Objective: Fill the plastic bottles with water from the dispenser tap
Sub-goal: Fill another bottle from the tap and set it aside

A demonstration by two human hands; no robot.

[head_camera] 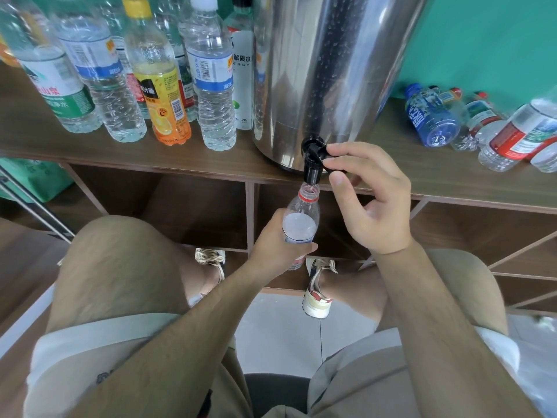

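- The left hand (277, 248) is gripping the small clear plastic bottle with the red neck ring (301, 224), holding it directly beneath the black plastic tap (313, 158) of the tall stainless-steel dispenser (331, 70).
- The bottle's mouth is sitting just under the tap's outlet, with its long axis near vertical (any tilt is slight).
- The right hand (370, 203), the nearer to the tap, is pinching the tap's lever between thumb and forefinger.
- The bottle's base is hiding behind the left hand, and flow cannot be confirmed.

Black tap (313, 158) on silver dispenser (325, 70); orange-and-yellow bottle (162, 86); blue bottle (431, 116); teal wall (482, 40)
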